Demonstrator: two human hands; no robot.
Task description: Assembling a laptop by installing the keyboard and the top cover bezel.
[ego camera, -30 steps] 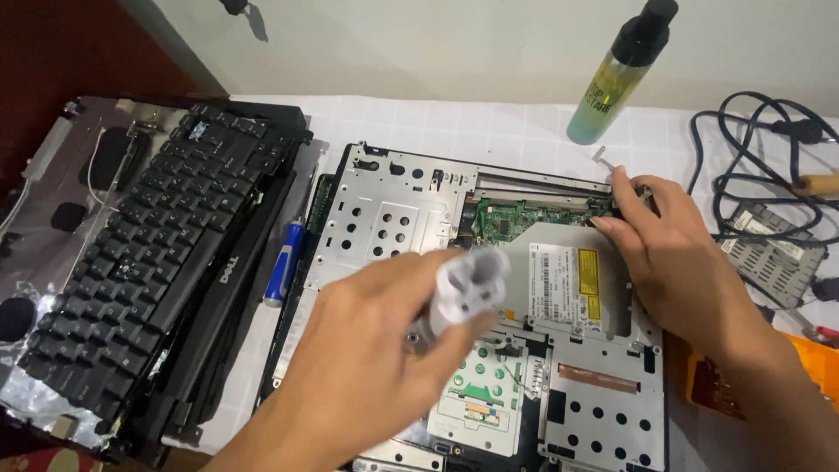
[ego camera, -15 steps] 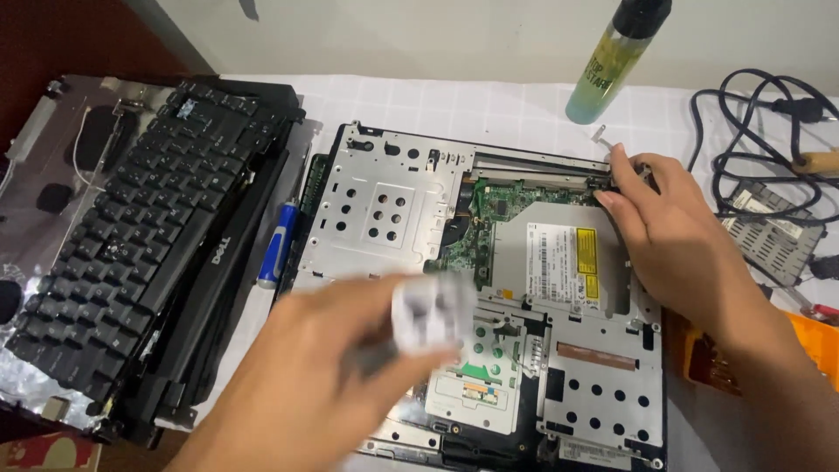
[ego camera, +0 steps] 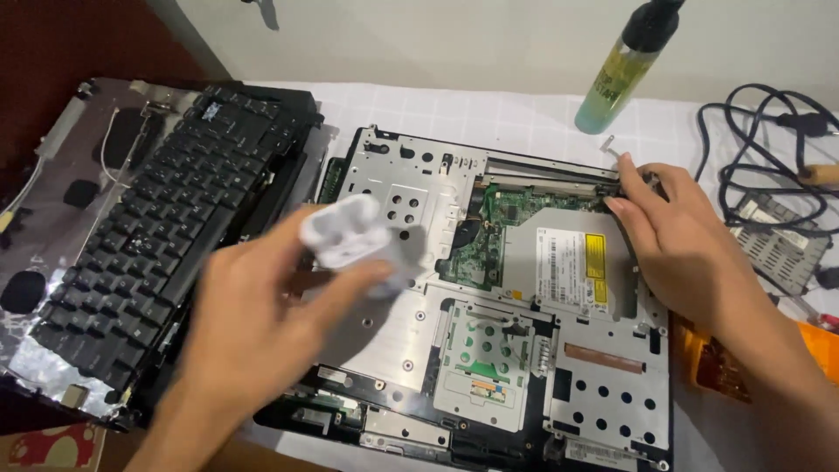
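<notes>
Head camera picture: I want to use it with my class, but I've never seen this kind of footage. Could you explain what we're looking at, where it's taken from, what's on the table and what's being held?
The camera sits on a person's head and looks down at their own two bare hands. On a white cloth lies an opened laptop chassis, its metal frame, green circuit board and silver disc drive exposed. The removed black keyboard rests to its left. Further back stands a greenish bottle; black cables lie at the right. The left hand holds a small white object, blurred, above the chassis. The right hand touches the chassis's far right corner.
</notes>
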